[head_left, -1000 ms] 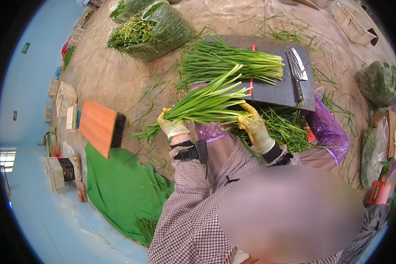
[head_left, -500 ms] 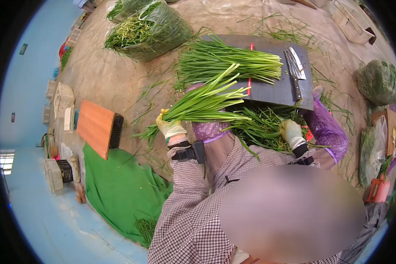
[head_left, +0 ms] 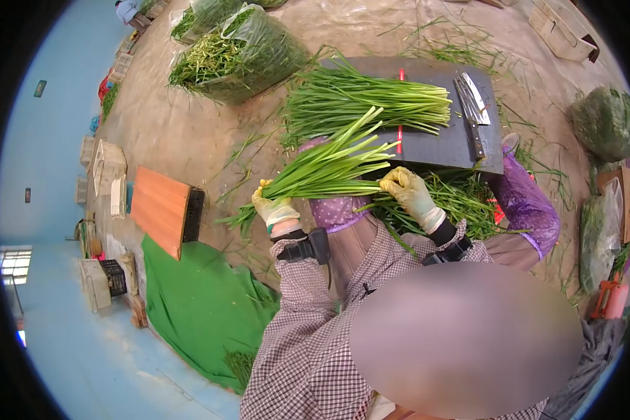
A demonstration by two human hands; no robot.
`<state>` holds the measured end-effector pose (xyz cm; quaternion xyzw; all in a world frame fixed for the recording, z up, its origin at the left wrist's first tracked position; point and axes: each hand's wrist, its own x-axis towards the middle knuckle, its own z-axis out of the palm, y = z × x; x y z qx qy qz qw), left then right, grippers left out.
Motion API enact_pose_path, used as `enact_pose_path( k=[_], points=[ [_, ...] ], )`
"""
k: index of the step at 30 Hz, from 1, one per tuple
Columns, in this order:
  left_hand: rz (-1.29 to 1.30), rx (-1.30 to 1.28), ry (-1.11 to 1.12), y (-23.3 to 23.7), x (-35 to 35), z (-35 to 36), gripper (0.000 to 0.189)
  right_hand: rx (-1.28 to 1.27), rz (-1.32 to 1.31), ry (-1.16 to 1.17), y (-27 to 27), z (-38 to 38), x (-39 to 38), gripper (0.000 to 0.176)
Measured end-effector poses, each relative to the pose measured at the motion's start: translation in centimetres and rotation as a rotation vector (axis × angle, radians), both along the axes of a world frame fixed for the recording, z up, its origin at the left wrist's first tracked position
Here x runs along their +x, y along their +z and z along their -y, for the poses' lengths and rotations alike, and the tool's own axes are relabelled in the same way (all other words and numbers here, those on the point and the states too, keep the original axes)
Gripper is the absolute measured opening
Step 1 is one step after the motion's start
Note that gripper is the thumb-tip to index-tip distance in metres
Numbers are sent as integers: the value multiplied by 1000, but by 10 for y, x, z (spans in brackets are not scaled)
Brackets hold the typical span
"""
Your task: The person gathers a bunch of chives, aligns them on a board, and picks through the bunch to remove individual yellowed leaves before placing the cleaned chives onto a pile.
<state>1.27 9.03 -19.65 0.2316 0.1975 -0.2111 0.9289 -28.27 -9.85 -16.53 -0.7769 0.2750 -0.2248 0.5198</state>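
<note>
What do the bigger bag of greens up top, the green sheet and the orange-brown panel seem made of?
Bag: clear plastic, glossy; greens show through.
Green sheet: probably cloth, matte, softly creased.
Orange-brown panel: perhaps wood or laminate, flat, smooth-looking; grain isn't clear.

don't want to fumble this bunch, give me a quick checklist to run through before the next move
1. Left hand closed on the bunch: ok.
2. Right hand gripping a stalk: cannot tell; it is curled beside the bunch's pale ends.
3. Pale ends gathered level: not ok, they fan out unevenly.
4. Knife out of both hands: ok, it lies on the board.
5. Red strip closed over the pile: not ok, it shows at both edges of the pile but not across its top.
</note>
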Motion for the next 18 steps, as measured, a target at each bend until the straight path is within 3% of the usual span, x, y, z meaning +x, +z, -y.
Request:
enact_pose_path(
  k=[6, 11, 14, 16, 18],
  points=[
    [-1, -29, -33, -21, 5, -1, 23, -584, -218, -171, 9, -7, 4, 20],
    [41, -20, -44, -25, 4, -4, 21, -888, -502, -255, -54, 24, -24, 23],
    [-27, -69, -37, -13, 6, -6, 19, -611, -847, -218, -84, 48, -86, 23],
    [-44, -125, -38, -17, 9, -12, 20, -427, -1207, 72, -80, 59, -118, 29],
    [-18, -95, -54, -11, 5, -10, 21, -509, -1051, 19, -40, 53, -120, 32]
  ],
)
